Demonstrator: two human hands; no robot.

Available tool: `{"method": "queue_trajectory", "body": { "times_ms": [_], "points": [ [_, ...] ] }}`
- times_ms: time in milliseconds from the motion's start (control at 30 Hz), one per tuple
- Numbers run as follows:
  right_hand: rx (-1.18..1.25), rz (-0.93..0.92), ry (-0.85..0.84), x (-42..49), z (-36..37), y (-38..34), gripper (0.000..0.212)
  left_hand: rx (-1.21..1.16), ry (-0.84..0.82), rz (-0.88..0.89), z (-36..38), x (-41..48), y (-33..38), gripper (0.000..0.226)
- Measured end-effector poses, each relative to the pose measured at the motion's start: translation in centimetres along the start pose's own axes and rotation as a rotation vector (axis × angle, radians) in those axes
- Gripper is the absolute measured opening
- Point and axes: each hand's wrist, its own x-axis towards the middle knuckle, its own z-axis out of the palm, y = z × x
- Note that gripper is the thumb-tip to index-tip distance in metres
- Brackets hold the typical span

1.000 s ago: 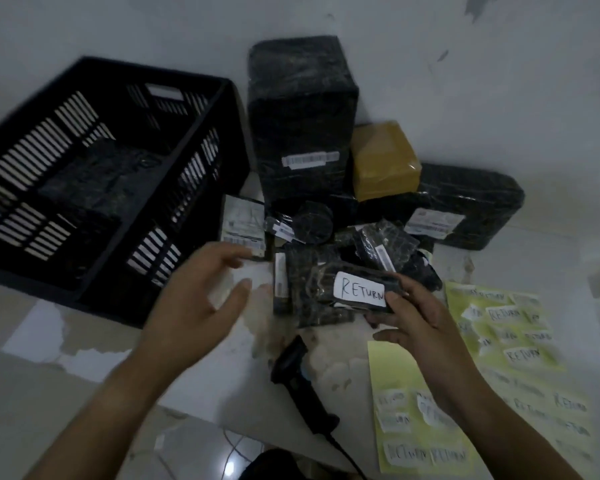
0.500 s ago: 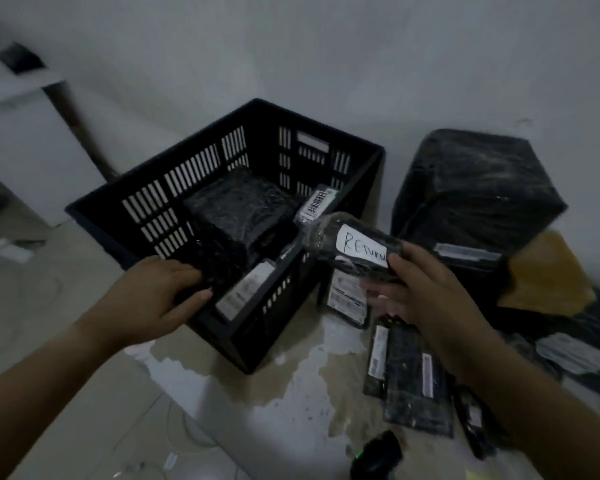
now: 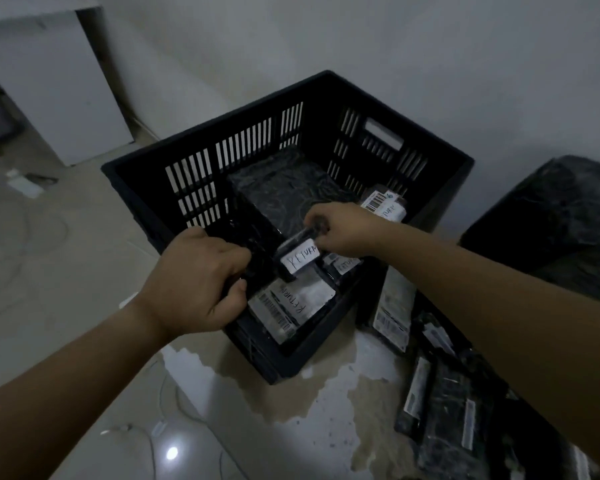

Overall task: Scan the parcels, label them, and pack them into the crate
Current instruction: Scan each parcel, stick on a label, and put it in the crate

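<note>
A black slatted crate (image 3: 201, 181) stands on the floor against the wall. Inside lie a large black-wrapped parcel (image 3: 284, 192) and several smaller ones with white RETURN labels (image 3: 291, 299). My right hand (image 3: 343, 230) holds a small black parcel with a RETURN label (image 3: 298, 259) low inside the crate, over the others. My left hand (image 3: 198, 282) grips the crate's near rim, fingers curled over the edge.
Several unpacked black parcels with barcode labels (image 3: 437, 407) lie on the floor right of the crate. A big black-wrapped box (image 3: 555, 216) stands at the right by the wall. A white cabinet (image 3: 49, 81) is at the far left. Thin cables (image 3: 160, 403) trail on the floor.
My right hand has carried the labelled parcel from above the crate's near corner down into the crate. My left hand has closed on the rim. The view has swung left over the crate.
</note>
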Motion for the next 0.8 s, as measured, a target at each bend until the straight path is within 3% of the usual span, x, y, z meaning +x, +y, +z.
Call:
{"method": "queue_trajectory", "body": {
  "times_ms": [100, 200, 333, 467, 633, 800],
  "points": [
    [-0.280, 0.053, -0.187, 2.5, 0.5, 0.8, 0.023, -0.013, 0.033, 0.020, 0.2, 0.0, -0.2, 0.022],
    [-0.405, 0.136, -0.254, 4.3, 0.3, 3.4, 0.010, -0.018, 0.067, 0.038, 0.4, 0.1, -0.4, 0.022],
    [-0.481, 0.198, -0.349, 6.0, -0.2, 5.9, 0.036, -0.033, 0.084, 0.064, 0.6, 0.0, -0.6, 0.022],
    [-0.570, 0.170, -0.418, 7.7, -0.1, 6.7, 0.047, -0.029, 0.090, 0.071, 0.9, 0.0, -0.8, 0.022],
    [-0.625, 0.184, -0.376, 8.3, 0.2, 6.9, 0.051, -0.031, 0.084, 0.062, 1.0, 0.3, -0.7, 0.022],
    [-0.418, 0.136, -0.202, 6.4, -1.6, 5.5, 0.047, -0.027, 0.040, 0.046, 0.9, 0.1, -0.8, 0.020]
  ]
}}
